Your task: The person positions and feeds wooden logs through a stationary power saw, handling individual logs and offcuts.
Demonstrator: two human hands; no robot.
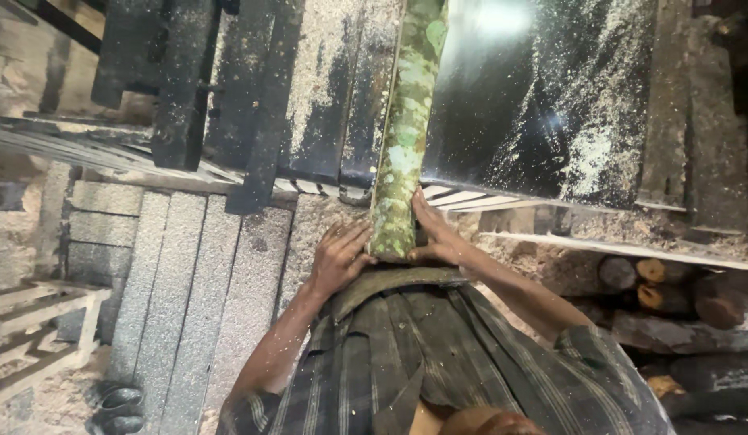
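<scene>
A long log (406, 129) with mottled green, lichen-patched bark lies lengthwise on a dark metal saw table (503, 121) dusted with sawdust. Its near end sits just in front of my body. My left hand (339, 258) presses against the left side of that end, fingers spread on the bark. My right hand (433, 232) grips the right side of the same end, fingers pointing up along the log. Both hands hold the log between them. The far end of the log runs out of view at the top.
Grey stone slabs (180, 282) cover the floor at the left, with a wooden frame (43, 322) beside them. Cut logs (664, 290) are stacked under the table at the right. Dark metal rails (180, 80) stand at the upper left.
</scene>
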